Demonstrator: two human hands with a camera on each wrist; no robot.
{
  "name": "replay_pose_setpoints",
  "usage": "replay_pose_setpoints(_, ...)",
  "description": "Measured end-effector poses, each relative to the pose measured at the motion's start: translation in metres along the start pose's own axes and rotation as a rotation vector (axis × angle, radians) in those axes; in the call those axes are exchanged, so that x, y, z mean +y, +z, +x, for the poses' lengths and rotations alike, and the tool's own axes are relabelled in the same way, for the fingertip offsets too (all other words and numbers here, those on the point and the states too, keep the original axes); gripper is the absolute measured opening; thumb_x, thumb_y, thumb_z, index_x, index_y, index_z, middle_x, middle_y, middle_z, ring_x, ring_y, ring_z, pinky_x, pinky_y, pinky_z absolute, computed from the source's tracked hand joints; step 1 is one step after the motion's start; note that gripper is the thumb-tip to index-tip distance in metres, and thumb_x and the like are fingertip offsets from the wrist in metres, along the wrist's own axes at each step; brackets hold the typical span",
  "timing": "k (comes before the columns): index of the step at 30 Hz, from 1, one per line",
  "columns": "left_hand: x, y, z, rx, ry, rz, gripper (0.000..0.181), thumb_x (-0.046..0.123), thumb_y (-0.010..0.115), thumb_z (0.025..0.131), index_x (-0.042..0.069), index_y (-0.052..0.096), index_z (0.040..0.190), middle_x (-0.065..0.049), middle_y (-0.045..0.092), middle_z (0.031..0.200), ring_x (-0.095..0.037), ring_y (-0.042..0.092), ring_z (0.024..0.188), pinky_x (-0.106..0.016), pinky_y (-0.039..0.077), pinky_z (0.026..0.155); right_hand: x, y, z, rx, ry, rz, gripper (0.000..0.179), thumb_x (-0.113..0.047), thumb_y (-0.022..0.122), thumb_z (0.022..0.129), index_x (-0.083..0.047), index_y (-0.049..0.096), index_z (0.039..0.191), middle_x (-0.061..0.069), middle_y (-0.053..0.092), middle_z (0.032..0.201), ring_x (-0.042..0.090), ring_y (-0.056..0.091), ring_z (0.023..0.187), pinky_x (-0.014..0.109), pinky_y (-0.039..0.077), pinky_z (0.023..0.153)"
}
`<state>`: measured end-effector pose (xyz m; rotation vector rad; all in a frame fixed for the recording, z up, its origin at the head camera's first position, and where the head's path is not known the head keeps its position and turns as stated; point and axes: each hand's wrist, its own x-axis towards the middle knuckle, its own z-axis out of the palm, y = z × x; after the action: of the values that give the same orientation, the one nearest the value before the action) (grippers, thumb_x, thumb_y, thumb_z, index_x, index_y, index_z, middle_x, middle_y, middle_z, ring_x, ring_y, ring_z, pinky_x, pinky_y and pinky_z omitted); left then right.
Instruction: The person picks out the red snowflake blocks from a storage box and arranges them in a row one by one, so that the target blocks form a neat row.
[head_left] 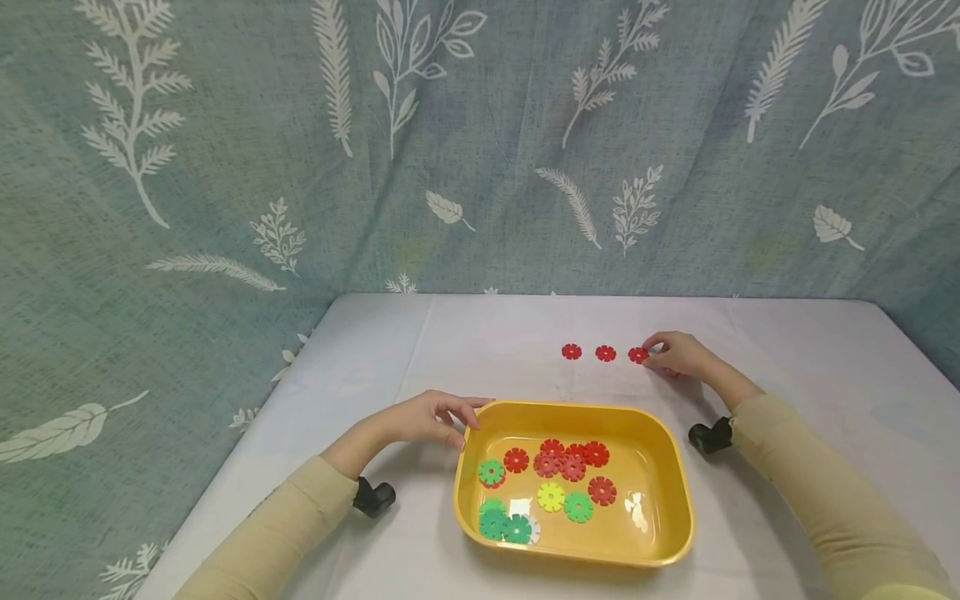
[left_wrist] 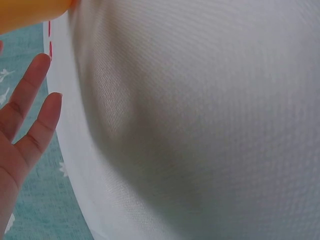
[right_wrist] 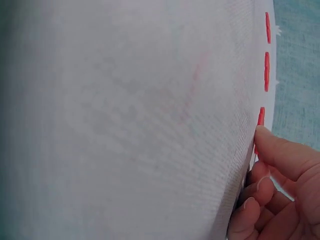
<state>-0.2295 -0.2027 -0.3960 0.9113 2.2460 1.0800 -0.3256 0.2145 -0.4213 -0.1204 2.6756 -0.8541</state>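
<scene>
Beneath the left hand point(head_left: 431, 417) and right hand point(head_left: 677, 354) a white surface point(head_left: 420, 350) is spread. Beside the left hand a yellow tray point(head_left: 660, 492) is set, its rim touched by the fingers; whether it is gripped cannot be told. Notched discs point(head_left: 573, 467) are held inside. By the right hand a red disc point(head_left: 636, 355) is pinched, two others point(head_left: 606, 353) lined up to its left.

sleeves point(head_left: 277, 527): beige, creased (both alike) | wrist cameras point(head_left: 374, 497): black, rounded, one per side | hands point(head_left: 422, 420): bare
</scene>
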Motion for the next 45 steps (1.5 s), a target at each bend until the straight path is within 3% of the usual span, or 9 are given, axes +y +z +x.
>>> replay_pose_setpoints(4,0.000,0.000,0.000,0.002,0.003,0.003,0.020,0.016,0.071,0.079,0.010,0.066,0.098,-0.009,0.046,0.138,-0.028,0.045,0.123,-0.042,0.040,0.089,0.004,-0.002,-0.001,0.002,-0.010,0.035,0.044,-0.022,0.060,0.087,-0.001,0.048,0.125,0.016,0.053,0.092,0.018,0.048,0.066,0.023,0.046,0.060)
replay_pose_setpoints(11,-0.002,0.001,0.000,0.000,-0.004,0.003,0.021,0.017,0.071,0.079,0.010,0.066,0.098,-0.007,0.046,0.138,-0.023,0.050,0.117,-0.043,0.041,0.090,0.002,-0.022,-0.010,0.006,-0.032,0.112,0.047,-0.023,0.055,0.091,0.002,0.043,0.129,0.019,0.058,0.097,0.020,0.050,0.064,0.026,0.048,0.062)
replay_pose_setpoints(18,-0.004,0.000,0.000,0.002,-0.004,-0.003,0.020,0.017,0.071,0.079,0.011,0.066,0.097,-0.007,0.045,0.139,-0.023,0.051,0.114,-0.044,0.041,0.090,-0.028,-0.044,-0.036,-0.023,-0.093,0.107,0.052,-0.029,0.058,0.089,-0.002,0.043,0.131,0.024,0.059,0.110,0.030,0.055,0.076,0.034,0.050,0.070)
replay_pose_setpoints(23,-0.003,0.000,0.000,0.002,0.004,0.005,0.020,0.017,0.071,0.079,0.011,0.066,0.097,-0.007,0.046,0.138,-0.024,0.049,0.118,-0.042,0.041,0.089,-0.056,-0.049,-0.063,-0.055,-0.186,0.095,0.051,-0.030,0.061,0.087,-0.005,0.046,0.129,0.019,0.062,0.107,0.024,0.056,0.072,0.032,0.051,0.068)
replay_pose_setpoints(30,-0.004,0.000,0.000,0.004,0.013,-0.004,0.020,0.016,0.071,0.079,0.010,0.066,0.097,-0.008,0.047,0.138,-0.027,0.045,0.122,-0.040,0.041,0.088,-0.088,-0.048,-0.093,-0.113,-0.282,0.091,0.049,-0.028,0.064,0.086,-0.008,0.049,0.127,0.009,0.065,0.098,0.020,0.055,0.067,0.028,0.050,0.063)
replay_pose_setpoints(34,-0.003,0.000,0.001,0.004,0.009,-0.005,0.020,0.017,0.071,0.079,0.010,0.066,0.097,-0.008,0.046,0.138,-0.023,0.051,0.114,-0.041,0.041,0.088,-0.103,-0.042,-0.107,-0.164,-0.343,0.092,0.045,-0.025,0.064,0.085,-0.008,0.051,0.125,0.006,0.066,0.092,0.019,0.055,0.065,0.029,0.050,0.059)
replay_pose_setpoints(45,-0.004,0.001,0.001,0.007,0.002,-0.002,0.021,0.017,0.072,0.078,0.011,0.066,0.097,-0.007,0.046,0.139,-0.020,0.053,0.107,-0.040,0.041,0.087,-0.133,-0.011,-0.130,-0.315,-0.455,0.112,0.038,-0.015,0.064,0.085,-0.007,0.055,0.120,0.007,0.067,0.091,0.024,0.058,0.064,0.034,0.050,0.060)
